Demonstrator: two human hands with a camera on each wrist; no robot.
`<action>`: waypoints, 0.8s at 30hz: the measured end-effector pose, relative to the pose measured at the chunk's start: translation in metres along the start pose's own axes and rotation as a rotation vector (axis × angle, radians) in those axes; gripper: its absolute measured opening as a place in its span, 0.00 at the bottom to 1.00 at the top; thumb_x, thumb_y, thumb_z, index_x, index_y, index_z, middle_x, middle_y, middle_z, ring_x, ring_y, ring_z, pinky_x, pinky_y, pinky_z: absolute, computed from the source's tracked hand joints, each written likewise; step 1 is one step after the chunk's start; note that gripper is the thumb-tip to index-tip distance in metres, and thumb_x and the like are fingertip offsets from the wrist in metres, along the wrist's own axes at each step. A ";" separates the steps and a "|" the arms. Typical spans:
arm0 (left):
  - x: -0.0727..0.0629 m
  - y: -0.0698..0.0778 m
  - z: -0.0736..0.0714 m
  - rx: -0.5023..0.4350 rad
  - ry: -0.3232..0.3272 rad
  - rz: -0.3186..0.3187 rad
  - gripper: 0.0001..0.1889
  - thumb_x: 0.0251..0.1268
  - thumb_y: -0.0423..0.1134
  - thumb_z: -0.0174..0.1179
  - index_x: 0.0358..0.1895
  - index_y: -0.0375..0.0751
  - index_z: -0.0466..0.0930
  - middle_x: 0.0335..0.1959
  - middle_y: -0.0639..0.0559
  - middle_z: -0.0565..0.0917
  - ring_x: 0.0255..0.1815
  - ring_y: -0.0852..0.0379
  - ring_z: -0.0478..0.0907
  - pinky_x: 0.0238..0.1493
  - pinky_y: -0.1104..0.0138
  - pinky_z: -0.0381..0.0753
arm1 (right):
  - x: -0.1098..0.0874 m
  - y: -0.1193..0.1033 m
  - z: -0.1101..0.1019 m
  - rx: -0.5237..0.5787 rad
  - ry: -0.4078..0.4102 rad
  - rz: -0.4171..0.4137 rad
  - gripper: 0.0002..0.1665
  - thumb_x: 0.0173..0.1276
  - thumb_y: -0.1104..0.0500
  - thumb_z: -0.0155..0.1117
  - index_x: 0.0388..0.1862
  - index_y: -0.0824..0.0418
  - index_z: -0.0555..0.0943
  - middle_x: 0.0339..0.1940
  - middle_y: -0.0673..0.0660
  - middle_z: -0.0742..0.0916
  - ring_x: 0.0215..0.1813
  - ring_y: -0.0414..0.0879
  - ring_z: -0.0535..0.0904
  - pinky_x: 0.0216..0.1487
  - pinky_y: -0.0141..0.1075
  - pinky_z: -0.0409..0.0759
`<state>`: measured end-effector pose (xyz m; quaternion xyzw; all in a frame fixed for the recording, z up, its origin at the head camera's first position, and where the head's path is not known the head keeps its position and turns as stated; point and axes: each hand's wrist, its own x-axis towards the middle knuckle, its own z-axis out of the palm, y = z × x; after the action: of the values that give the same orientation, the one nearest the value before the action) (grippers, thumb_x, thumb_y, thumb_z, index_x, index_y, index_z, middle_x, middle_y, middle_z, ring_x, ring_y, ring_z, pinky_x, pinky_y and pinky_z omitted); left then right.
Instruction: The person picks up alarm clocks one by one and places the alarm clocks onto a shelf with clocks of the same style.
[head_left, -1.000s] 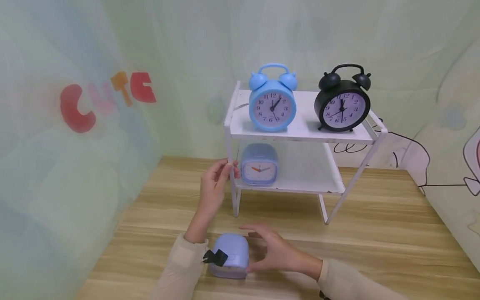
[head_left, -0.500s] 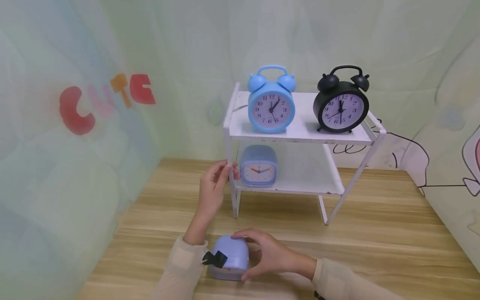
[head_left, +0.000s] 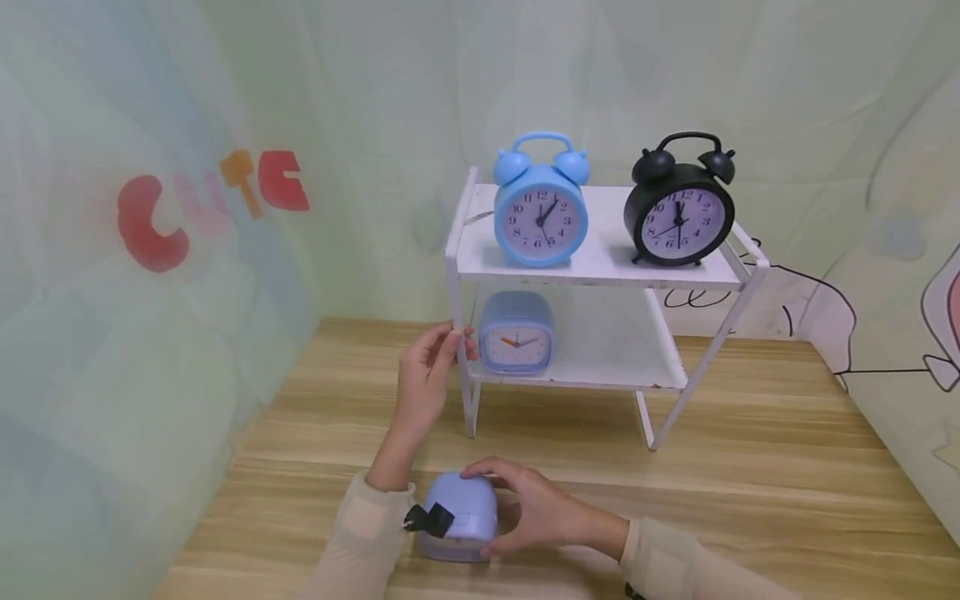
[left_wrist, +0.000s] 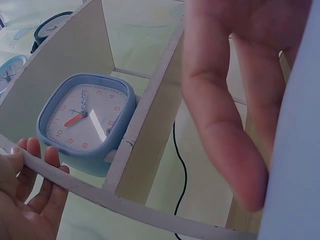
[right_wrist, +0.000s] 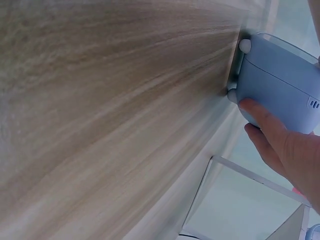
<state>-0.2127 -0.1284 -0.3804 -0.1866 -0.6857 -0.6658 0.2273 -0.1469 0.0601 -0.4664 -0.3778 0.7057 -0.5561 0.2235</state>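
Observation:
In the head view, my left hand [head_left: 422, 379] pinches the front left post of a white two-tier shelf [head_left: 615, 275], thumb in front and fingers behind. On the lower tier, just right of those fingers, stands a rounded blue alarm clock [head_left: 517, 333], its face showing in the left wrist view. My right hand [head_left: 546, 515] grips a periwinkle alarm clock [head_left: 465, 498] from its right side. This clock rests on the table in front of the shelf; its small feet touch the wood in the right wrist view. A black wrist-camera piece [head_left: 431, 518] partly covers it in the head view.
A light blue twin-bell alarm clock [head_left: 541, 221] and a black twin-bell alarm clock [head_left: 681, 218] stand on the upper tier. A black cord [left_wrist: 182, 175] runs behind the shelf. Fabric walls enclose the wooden table [head_left: 787, 467] at the back and sides.
My right hand has moved left and closed round the periwinkle clock, its fingers and thumb now touching it. The left hand has kept its hold on the post.

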 end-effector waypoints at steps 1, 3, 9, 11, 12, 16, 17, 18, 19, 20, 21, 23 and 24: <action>0.000 0.000 0.000 0.001 0.000 0.002 0.12 0.78 0.32 0.51 0.46 0.24 0.80 0.34 0.34 0.83 0.35 0.55 0.82 0.45 0.63 0.86 | 0.000 0.001 0.000 0.015 0.001 0.003 0.46 0.50 0.67 0.82 0.67 0.60 0.70 0.67 0.61 0.74 0.67 0.61 0.71 0.57 0.36 0.80; 0.000 0.000 0.000 0.002 0.001 0.006 0.12 0.78 0.32 0.51 0.46 0.24 0.80 0.34 0.35 0.83 0.35 0.55 0.83 0.45 0.64 0.86 | 0.001 0.002 0.000 0.046 0.005 0.007 0.45 0.49 0.68 0.81 0.66 0.60 0.71 0.67 0.61 0.74 0.66 0.59 0.71 0.56 0.37 0.81; -0.001 -0.001 0.000 -0.001 -0.006 0.015 0.12 0.78 0.32 0.50 0.46 0.24 0.80 0.34 0.34 0.83 0.36 0.55 0.82 0.45 0.63 0.87 | 0.001 0.003 0.000 0.072 0.026 -0.004 0.45 0.47 0.70 0.81 0.65 0.59 0.74 0.65 0.58 0.77 0.65 0.56 0.73 0.58 0.40 0.80; -0.001 -0.002 0.000 0.000 -0.006 0.016 0.12 0.79 0.32 0.50 0.46 0.24 0.80 0.34 0.35 0.83 0.36 0.56 0.82 0.46 0.63 0.87 | -0.001 0.003 0.000 0.072 0.031 -0.002 0.45 0.46 0.71 0.80 0.65 0.59 0.74 0.65 0.57 0.77 0.65 0.55 0.74 0.59 0.40 0.80; -0.001 -0.002 0.000 -0.001 -0.006 0.015 0.12 0.78 0.32 0.50 0.46 0.24 0.80 0.34 0.35 0.83 0.36 0.56 0.82 0.46 0.62 0.87 | -0.001 0.003 0.000 0.076 0.032 0.003 0.45 0.45 0.71 0.80 0.65 0.58 0.75 0.65 0.56 0.77 0.65 0.54 0.74 0.59 0.40 0.80; -0.002 -0.002 0.000 -0.007 -0.003 0.012 0.12 0.78 0.32 0.50 0.47 0.24 0.80 0.34 0.34 0.83 0.36 0.55 0.82 0.47 0.61 0.87 | -0.004 0.005 -0.001 0.109 0.029 0.018 0.46 0.44 0.74 0.78 0.65 0.57 0.75 0.66 0.55 0.77 0.65 0.51 0.74 0.59 0.41 0.80; -0.002 -0.002 0.000 -0.008 -0.003 0.010 0.12 0.78 0.32 0.50 0.47 0.24 0.80 0.34 0.34 0.83 0.36 0.54 0.82 0.47 0.60 0.86 | -0.005 0.005 -0.001 0.106 0.030 0.015 0.46 0.44 0.74 0.78 0.65 0.57 0.75 0.66 0.55 0.77 0.65 0.51 0.74 0.59 0.41 0.80; -0.002 -0.002 0.001 -0.007 -0.003 0.008 0.12 0.78 0.32 0.50 0.47 0.24 0.80 0.34 0.34 0.83 0.36 0.54 0.82 0.47 0.60 0.87 | -0.006 0.005 -0.002 0.093 0.031 0.009 0.46 0.44 0.73 0.78 0.65 0.57 0.76 0.66 0.55 0.78 0.65 0.51 0.74 0.60 0.41 0.80; -0.002 -0.002 0.001 -0.006 -0.002 0.005 0.12 0.78 0.32 0.50 0.47 0.24 0.80 0.35 0.34 0.83 0.36 0.52 0.83 0.47 0.59 0.87 | -0.007 0.006 -0.004 0.075 0.034 0.001 0.46 0.44 0.73 0.78 0.65 0.56 0.76 0.65 0.55 0.78 0.65 0.52 0.74 0.60 0.41 0.79; -0.001 -0.002 0.001 -0.005 -0.001 0.002 0.12 0.78 0.32 0.51 0.47 0.24 0.80 0.35 0.34 0.83 0.36 0.51 0.83 0.47 0.59 0.87 | -0.008 0.006 -0.006 0.066 0.036 -0.007 0.46 0.44 0.73 0.79 0.65 0.57 0.76 0.65 0.55 0.78 0.65 0.53 0.74 0.60 0.42 0.79; -0.001 -0.002 0.001 -0.003 0.000 -0.001 0.12 0.78 0.32 0.51 0.47 0.24 0.80 0.35 0.34 0.83 0.36 0.50 0.83 0.47 0.59 0.87 | -0.010 0.005 -0.007 0.059 0.038 -0.010 0.46 0.44 0.72 0.79 0.65 0.57 0.76 0.65 0.55 0.78 0.65 0.53 0.74 0.60 0.42 0.79; 0.000 -0.001 0.001 0.001 0.003 -0.005 0.12 0.78 0.32 0.51 0.47 0.24 0.80 0.35 0.34 0.83 0.36 0.50 0.83 0.47 0.58 0.87 | -0.013 0.004 -0.011 0.052 0.044 -0.006 0.46 0.44 0.72 0.79 0.65 0.56 0.76 0.66 0.55 0.78 0.64 0.54 0.74 0.60 0.42 0.79; 0.000 -0.001 0.001 0.002 0.004 -0.005 0.12 0.78 0.32 0.51 0.47 0.24 0.80 0.35 0.34 0.83 0.36 0.51 0.83 0.47 0.58 0.87 | -0.015 0.003 -0.013 0.060 0.046 0.001 0.46 0.44 0.72 0.79 0.65 0.57 0.76 0.66 0.56 0.78 0.64 0.55 0.74 0.60 0.42 0.79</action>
<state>-0.2135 -0.1275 -0.3815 -0.1832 -0.6864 -0.6661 0.2271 -0.1483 0.0798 -0.4666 -0.3579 0.6937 -0.5855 0.2188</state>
